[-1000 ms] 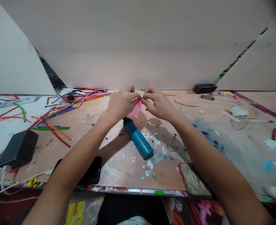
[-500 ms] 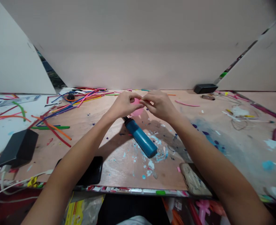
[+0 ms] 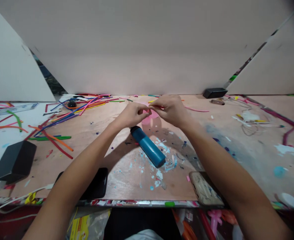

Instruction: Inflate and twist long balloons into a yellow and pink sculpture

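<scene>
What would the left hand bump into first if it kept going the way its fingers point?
Probably the right hand: the left hand points rightward across the pink balloon they both pinch, fingertips already nearly touching.

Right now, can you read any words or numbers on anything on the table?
None can be read.
Yellow packet under the table edge: red print, too blurred to read.
Phone case: a drawn pattern, no letters I can make out.
Blue pump below the left hand and right hand: no label shows.
</scene>
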Available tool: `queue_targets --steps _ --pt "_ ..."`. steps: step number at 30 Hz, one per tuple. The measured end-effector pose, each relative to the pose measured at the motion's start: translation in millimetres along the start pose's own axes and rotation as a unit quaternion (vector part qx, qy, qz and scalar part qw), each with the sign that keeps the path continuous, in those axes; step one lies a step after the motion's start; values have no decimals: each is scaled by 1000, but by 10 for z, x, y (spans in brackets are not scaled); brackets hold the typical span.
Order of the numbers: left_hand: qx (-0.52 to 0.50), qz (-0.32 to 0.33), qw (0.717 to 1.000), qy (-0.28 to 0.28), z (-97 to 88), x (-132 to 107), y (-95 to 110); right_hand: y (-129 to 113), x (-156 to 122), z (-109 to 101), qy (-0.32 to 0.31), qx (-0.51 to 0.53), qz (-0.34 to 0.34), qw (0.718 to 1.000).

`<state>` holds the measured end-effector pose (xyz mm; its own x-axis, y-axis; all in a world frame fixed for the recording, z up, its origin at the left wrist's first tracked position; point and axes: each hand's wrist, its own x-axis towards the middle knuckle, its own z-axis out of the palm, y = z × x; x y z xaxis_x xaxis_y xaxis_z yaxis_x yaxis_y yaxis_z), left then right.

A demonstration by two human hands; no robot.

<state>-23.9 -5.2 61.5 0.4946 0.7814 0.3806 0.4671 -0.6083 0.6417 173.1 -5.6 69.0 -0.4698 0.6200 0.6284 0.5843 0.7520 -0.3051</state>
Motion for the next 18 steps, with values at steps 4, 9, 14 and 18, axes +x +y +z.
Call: queue_targets --steps 4,9,14,18 --pt "-275 -66 958 -52 -2 -4 -48 48 3 49 70 25 17 997" --pt "-469 -94 878 19 107 25 -70 59 1 96 95 -84 -13 992" --pt "-475 -87 875 32 142 48 -41 -41 21 57 30 -184 -39 982" --pt "-402 -66 912 46 153 70 -64 -124 34 20 -13 -239 -18 971"
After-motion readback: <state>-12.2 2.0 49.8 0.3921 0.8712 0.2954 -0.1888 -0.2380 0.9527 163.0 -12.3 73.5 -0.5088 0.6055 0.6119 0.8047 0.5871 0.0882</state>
